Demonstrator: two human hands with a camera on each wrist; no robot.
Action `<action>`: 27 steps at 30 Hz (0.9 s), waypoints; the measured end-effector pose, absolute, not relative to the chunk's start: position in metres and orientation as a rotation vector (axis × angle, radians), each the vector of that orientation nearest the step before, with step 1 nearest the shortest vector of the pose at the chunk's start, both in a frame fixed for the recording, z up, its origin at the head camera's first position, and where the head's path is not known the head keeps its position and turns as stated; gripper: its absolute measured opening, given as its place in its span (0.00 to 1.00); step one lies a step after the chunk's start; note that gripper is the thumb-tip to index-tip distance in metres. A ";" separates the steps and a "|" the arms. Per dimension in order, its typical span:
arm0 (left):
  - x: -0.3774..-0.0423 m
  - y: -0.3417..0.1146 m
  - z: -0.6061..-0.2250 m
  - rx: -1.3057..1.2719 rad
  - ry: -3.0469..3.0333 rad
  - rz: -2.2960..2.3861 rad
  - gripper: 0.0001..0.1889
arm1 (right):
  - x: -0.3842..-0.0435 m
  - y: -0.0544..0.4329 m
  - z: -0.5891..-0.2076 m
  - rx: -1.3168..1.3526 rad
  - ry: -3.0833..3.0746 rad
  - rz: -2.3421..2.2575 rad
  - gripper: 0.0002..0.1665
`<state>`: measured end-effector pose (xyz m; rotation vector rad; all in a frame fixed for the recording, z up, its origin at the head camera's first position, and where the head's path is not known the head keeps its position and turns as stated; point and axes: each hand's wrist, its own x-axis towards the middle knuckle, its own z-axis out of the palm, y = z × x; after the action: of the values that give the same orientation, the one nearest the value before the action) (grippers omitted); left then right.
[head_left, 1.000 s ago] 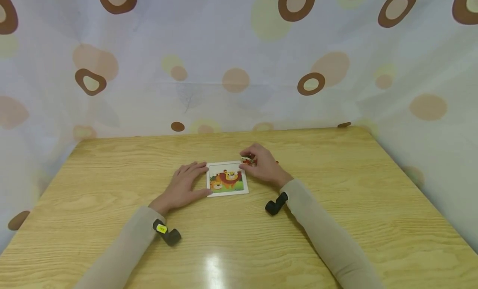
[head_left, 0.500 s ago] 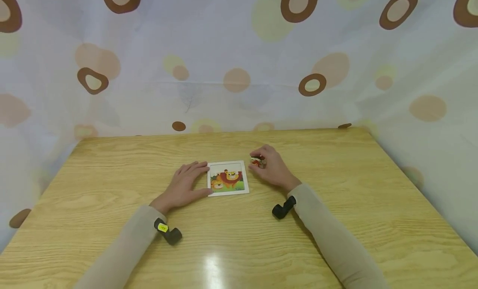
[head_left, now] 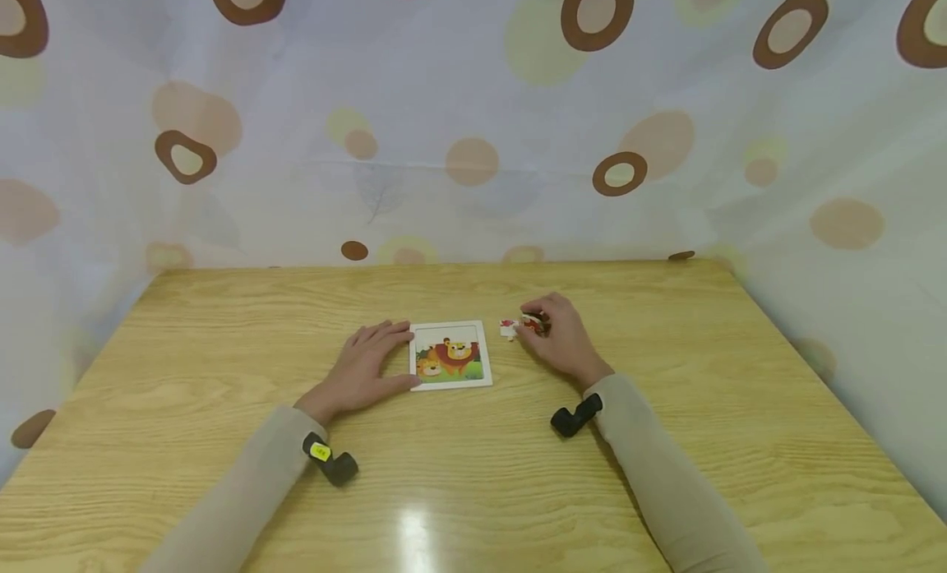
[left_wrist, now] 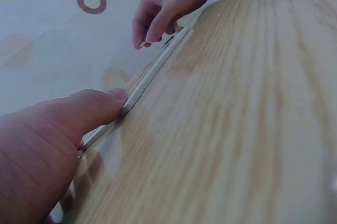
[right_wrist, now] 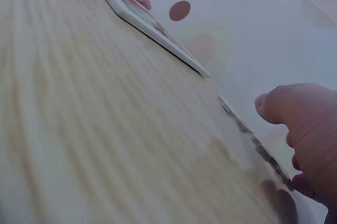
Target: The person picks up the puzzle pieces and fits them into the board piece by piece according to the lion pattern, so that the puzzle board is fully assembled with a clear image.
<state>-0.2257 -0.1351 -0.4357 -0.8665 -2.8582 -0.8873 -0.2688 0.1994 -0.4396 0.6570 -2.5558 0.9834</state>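
Observation:
A small picture puzzle in a white frame (head_left: 448, 355) lies on the table, showing a big lion and a smaller one, with a pale strip along its top. My left hand (head_left: 362, 367) rests at the frame's left side, fingers spread straight and thumb (left_wrist: 100, 109) on the near corner. Right of the frame, my right hand (head_left: 558, 335) pinches a red, white and dark puzzle piece (head_left: 533, 321) between thumb and fingers; the palm hides part of it. Another piece (head_left: 508, 328) lies on the table by the right thumb, in a row of flat pieces (right_wrist: 255, 140) in the right wrist view.
The light wood table (head_left: 459, 482) runs back to a patterned cloth (head_left: 473, 104) that also rises at both sides. A black wrist camera (head_left: 333, 462) sits on the left sleeve, and another black camera (head_left: 575, 417) on the right one.
My right hand has moved right, away from the frame's upper right corner, with the piece between its fingers. A piece on the table has come into view beside it. The left hand stays put.

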 end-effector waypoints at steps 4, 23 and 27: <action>-0.226 -0.135 -0.437 -0.864 -2.860 -0.878 0.37 | -0.270 0.208 -0.443 0.633 -2.544 0.973 0.18; -0.227 -0.136 -0.439 -0.865 -2.852 -0.876 0.37 | -0.268 0.242 -0.442 0.546 -2.601 0.958 0.17; -0.228 -0.138 -0.440 -0.869 -2.848 -0.877 0.37 | -0.270 0.249 -0.444 0.498 -2.614 0.972 0.19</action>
<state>-0.2278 -0.1375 -0.4402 -0.8689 -2.8478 -0.8766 -0.2697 0.2489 -0.4443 0.4984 -2.6144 0.9715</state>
